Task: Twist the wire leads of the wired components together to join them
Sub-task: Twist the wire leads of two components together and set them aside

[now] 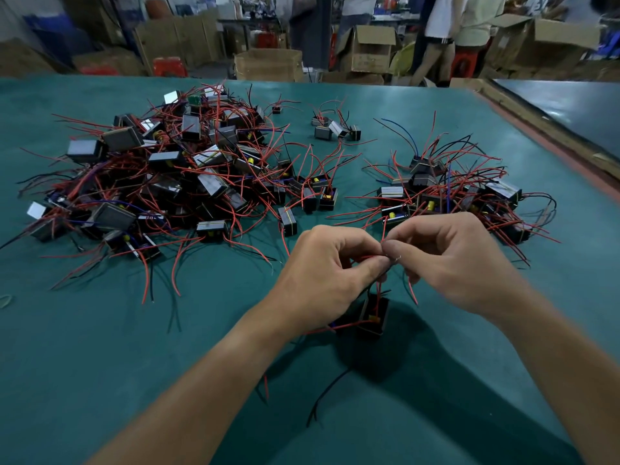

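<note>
We see a teal cloth-covered table point(100, 347), with a large heap of black boxy wired components point(161, 182) far left and a smaller heap point(449, 193) far right. Near centre, our left hand point(322, 280) and right hand point(459, 263) meet fingertip to fingertip, both pinching thin red wire leads point(369, 257). One black component point(372, 317) is just beneath them.
</note>
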`<state>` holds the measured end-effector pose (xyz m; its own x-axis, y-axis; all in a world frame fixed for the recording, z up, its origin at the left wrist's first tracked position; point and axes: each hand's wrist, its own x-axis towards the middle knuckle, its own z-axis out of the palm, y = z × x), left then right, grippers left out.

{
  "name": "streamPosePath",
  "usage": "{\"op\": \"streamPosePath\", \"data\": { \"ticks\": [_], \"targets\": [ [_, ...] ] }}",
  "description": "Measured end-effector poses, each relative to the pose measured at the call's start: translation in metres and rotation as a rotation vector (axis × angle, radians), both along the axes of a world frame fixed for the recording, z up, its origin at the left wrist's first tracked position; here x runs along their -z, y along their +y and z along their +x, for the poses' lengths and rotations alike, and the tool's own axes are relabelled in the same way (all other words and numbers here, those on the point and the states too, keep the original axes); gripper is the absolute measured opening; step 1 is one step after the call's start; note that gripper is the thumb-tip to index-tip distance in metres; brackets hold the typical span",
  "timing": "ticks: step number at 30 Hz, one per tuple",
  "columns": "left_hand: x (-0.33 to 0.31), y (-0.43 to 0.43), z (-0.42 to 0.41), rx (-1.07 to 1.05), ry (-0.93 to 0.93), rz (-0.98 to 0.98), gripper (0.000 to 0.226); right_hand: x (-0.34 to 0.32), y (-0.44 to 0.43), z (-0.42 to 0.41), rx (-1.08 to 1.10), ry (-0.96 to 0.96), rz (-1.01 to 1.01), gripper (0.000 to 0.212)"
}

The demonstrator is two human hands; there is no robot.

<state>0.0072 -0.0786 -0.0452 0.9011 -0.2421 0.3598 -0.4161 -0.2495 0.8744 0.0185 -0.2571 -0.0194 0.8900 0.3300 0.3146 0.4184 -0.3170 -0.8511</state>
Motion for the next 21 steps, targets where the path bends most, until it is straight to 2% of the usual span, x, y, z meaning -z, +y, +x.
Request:
{"op": "streamPosePath", "data": {
  "ticks": [6, 10, 12, 18, 21],
  "targets": [
    [0.001, 0.002, 0.002, -0.024, 0.009, -0.02, 0.008, 0.0, -0.006, 0.002, -0.062, -0.031, -0.073, 0.007],
    [0.0, 0.001, 0.0, -0.022, -0.016, 0.001, 0.01, -0.004, -0.009, 0.001, -0.094, -0.01, -0.095, 0.021],
    [-0.001, 0.001, -0.001, -0.025, -0.057, 0.037, 0.01, -0.003, -0.011, 0.003, -0.105, 0.033, -0.084, 0.012],
    [-0.002, 0.004, -0.002, -0.012, -0.146, 0.11, 0.007, 0.001, -0.01, 0.005, -0.163, 0.282, -0.036, 0.02],
    [-0.003, 0.004, 0.0, 0.003, -0.111, 0.111, 0.011, 0.001, -0.008, 0.004, -0.126, 0.256, -0.029, 0.019]
  ]
}}
